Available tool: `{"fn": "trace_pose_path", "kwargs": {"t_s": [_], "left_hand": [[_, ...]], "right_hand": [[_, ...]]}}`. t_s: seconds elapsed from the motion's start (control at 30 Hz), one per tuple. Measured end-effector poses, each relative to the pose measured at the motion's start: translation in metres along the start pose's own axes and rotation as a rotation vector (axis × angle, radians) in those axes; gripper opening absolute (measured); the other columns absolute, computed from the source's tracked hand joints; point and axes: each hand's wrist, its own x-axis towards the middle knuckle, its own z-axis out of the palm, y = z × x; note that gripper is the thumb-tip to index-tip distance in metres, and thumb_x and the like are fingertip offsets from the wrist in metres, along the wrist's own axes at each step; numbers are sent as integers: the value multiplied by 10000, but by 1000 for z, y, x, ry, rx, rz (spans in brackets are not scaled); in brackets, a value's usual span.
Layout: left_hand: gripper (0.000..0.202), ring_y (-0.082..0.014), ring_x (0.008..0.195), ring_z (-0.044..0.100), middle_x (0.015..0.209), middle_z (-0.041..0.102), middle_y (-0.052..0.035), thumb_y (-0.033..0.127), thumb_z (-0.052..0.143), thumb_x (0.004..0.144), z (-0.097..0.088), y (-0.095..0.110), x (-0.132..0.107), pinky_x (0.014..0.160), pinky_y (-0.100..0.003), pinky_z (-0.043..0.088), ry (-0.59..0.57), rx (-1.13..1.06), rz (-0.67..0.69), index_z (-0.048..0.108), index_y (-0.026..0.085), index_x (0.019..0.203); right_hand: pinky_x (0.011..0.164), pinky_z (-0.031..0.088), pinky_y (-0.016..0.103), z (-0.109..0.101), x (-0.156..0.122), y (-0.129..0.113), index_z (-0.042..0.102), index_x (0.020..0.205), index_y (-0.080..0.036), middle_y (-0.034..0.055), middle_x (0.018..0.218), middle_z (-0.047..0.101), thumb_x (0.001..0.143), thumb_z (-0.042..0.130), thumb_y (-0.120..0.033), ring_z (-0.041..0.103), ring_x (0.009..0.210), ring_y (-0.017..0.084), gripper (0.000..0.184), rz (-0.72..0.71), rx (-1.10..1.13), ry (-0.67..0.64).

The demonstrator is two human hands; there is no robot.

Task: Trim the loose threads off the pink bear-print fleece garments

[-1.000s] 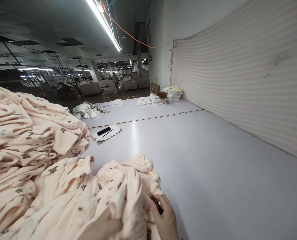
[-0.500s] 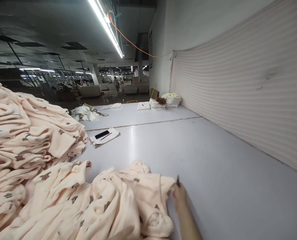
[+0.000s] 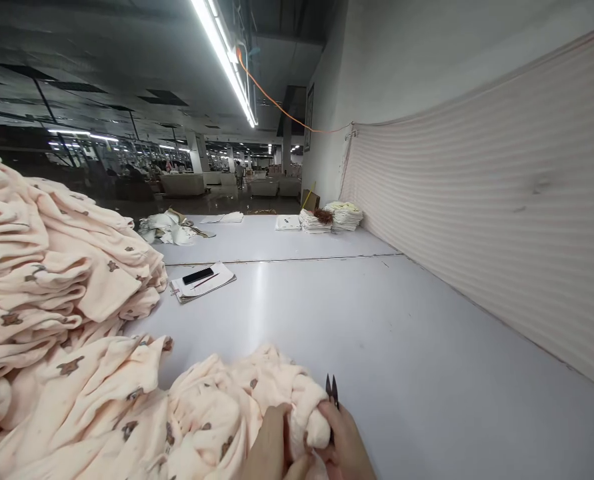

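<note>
While pinching fleece garment (image 3: 269,387) in left hand (image 3: 271,445) and right hand (image 3: 347,441), fingers curled nearly closed, carrying dark snips (image 3: 329,387) in right too, likely for ready reach.

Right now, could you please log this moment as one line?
left hand: holds garment | right hand: holds snips, touches garment | snips: tips apart | phone: on papers

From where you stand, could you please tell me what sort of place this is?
Probably a garment workshop: heaped printed cloth, snips in the right hand and a wide table.
</note>
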Motion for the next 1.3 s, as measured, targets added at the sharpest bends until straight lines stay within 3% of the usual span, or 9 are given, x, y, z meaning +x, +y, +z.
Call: {"fn": "trace_pose_path", "kwargs": {"t_s": [0.07, 0.17, 0.33, 0.5, 0.67, 0.8, 0.93, 1.1, 1.3], "left_hand": [[443, -256, 955, 545, 1029, 586, -74, 88, 572, 647, 5, 4, 5, 873, -375, 400, 89, 107, 37, 570, 198, 1076], [304, -255, 928, 533, 940, 599, -71, 98, 499, 637, 2, 5, 4, 846, -367, 388, 130, 89, 59, 609, 184, 907], [148, -165, 628, 551, 673, 612, 3, 185, 586, 623, -15, -1, 0, 606, -270, 402, -138, -937, -278, 600, 182, 770], [83, -146, 601, 563, 603, 616, -6, 159, 612, 593, -28, 1, -4, 591, -241, 406, -166, -1186, -305, 611, 151, 675], [174, -208, 733, 648, 683, 679, -49, 131, 617, 657, -36, 11, -13, 752, -314, 453, -286, -1302, -210, 683, 129, 817], [290, -208, 740, 652, 749, 709, -59, 96, 610, 604, -37, 11, -14, 700, -289, 459, -329, -1256, -195, 704, 131, 876], [356, -223, 735, 646, 795, 711, -68, 87, 574, 592, -35, 1, -12, 680, -319, 466, -362, -1245, -176, 700, 139, 921], [356, -234, 824, 639, 796, 713, -76, 70, 587, 565, -33, -7, -11, 773, -311, 443, -309, -1175, -169, 706, 110, 897], [299, -251, 813, 649, 780, 706, -67, 103, 606, 588, -33, -7, -11, 826, -372, 448, -324, -1202, -141, 703, 130, 869]], "right_hand": [[497, 436, 231, -2, -7, 6, 630, 862, -170, -1, 706, 647, 679, 665, -456, 591, 594, 156, 341, -55, -65, 42], [563, 467, 252, -15, -4, 2, 597, 813, -175, 2, 683, 629, 725, 586, -434, 596, 644, 177, 273, -305, -438, 183], [604, 444, 287, -31, 10, -22, 516, 842, -219, -5, 716, 579, 749, 546, -396, 570, 653, 191, 202, -464, -746, 361], [561, 406, 266, -16, -7, -24, 593, 739, -255, 11, 843, 564, 761, 581, -421, 566, 670, 182, 168, -569, -954, 229], [651, 501, 247, -12, -37, -10, 661, 975, -301, 23, 897, 646, 805, 568, -364, 648, 755, 180, 204, -707, -1113, -72], [600, 454, 302, -8, -48, -2, 673, 942, -290, 38, 911, 712, 807, 582, -304, 650, 662, 211, 163, -930, -1405, -23], [593, 465, 280, -4, -46, -2, 685, 848, -284, 29, 859, 706, 878, 504, -367, 653, 670, 200, 201, -850, -1380, 17], [637, 510, 222, -6, -42, -21, 697, 1018, -302, 20, 867, 698, 901, 475, -389, 673, 778, 179, 265, -638, -1161, 69], [677, 519, 229, -3, -52, -23, 711, 900, -297, 0, 885, 697, 797, 604, -319, 670, 785, 186, 150, -659, -1208, -123]]}}
